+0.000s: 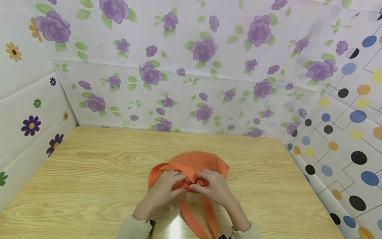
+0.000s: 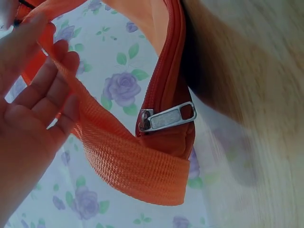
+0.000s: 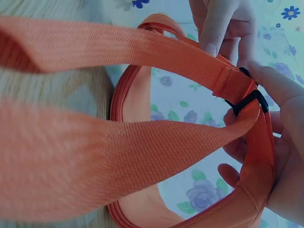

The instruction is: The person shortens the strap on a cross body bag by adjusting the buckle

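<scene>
An orange waist bag [image 1: 199, 160] with webbing straps lies on the table in front of me. My left hand [image 1: 165, 186] pinches the strap beside a black plastic slider buckle [image 3: 259, 99]. From the other side, my right hand [image 1: 217, 187] holds the strap at that slider, thumb and fingers on either side of the webbing. The two hands are close together, fingertips almost meeting. In the left wrist view a metal zipper pull [image 2: 166, 118] hangs at the end of the bag's red zipper. A long strap loop [image 1: 191, 215] trails toward me between the forearms.
The wood-grain table [image 1: 98, 172] extends around the bag. Behind it stands a white backdrop with purple flowers [image 1: 176, 73]. Patterned sheets line the left side [image 1: 27, 99] and the dotted right side [image 1: 343, 132].
</scene>
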The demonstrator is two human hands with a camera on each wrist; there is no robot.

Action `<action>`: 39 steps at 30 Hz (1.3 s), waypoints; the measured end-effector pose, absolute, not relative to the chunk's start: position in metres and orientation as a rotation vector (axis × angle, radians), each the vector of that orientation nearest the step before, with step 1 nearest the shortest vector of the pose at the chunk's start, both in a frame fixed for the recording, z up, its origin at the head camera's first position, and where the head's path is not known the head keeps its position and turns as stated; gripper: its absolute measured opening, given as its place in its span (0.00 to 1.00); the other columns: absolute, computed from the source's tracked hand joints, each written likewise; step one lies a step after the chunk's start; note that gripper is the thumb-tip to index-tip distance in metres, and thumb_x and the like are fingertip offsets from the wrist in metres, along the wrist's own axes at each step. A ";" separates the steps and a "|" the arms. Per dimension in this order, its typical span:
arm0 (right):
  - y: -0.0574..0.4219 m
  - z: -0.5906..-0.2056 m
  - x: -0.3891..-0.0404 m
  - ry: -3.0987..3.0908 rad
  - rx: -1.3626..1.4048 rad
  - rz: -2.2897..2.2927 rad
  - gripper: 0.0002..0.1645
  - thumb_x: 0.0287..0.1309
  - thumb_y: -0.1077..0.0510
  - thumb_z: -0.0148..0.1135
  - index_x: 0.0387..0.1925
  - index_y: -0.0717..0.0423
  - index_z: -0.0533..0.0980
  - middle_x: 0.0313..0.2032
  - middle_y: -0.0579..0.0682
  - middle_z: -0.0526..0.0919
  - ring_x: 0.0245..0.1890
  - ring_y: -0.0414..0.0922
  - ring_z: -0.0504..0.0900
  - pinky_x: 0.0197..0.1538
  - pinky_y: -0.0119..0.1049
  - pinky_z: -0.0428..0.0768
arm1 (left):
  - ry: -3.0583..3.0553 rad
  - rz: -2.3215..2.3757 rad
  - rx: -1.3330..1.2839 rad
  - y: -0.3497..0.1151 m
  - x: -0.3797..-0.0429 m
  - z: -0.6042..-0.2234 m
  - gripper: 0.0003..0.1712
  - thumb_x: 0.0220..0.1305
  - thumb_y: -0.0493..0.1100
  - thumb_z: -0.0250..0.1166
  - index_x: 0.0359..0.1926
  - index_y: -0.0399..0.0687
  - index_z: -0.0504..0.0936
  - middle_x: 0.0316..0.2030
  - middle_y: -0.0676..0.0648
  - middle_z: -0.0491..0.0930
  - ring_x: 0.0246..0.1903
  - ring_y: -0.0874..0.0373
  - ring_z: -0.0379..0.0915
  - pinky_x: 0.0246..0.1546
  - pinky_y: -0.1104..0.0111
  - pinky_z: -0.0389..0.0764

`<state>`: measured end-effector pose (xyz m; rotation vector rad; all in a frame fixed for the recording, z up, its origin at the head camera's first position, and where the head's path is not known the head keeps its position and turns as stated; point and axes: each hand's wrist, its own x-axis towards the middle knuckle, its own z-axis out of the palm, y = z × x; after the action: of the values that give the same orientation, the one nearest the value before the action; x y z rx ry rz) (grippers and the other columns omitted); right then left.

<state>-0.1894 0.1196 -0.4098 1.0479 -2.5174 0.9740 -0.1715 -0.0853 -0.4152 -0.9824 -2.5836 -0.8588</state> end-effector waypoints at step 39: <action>0.129 -0.413 -0.188 -2.479 1.093 0.989 0.17 0.43 0.46 0.68 0.31 0.55 0.81 0.21 0.37 0.64 0.19 0.31 0.57 0.22 0.24 0.59 | -2.658 -1.264 -0.984 -0.100 -0.172 -0.414 0.18 0.50 0.21 0.55 0.24 0.49 0.80 0.24 0.59 0.70 0.29 0.63 0.67 0.32 0.70 0.71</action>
<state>-0.1885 0.1286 -0.4129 1.0934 -2.4787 0.9892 -0.1724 -0.1005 -0.4141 -0.9844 -2.6578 -1.2641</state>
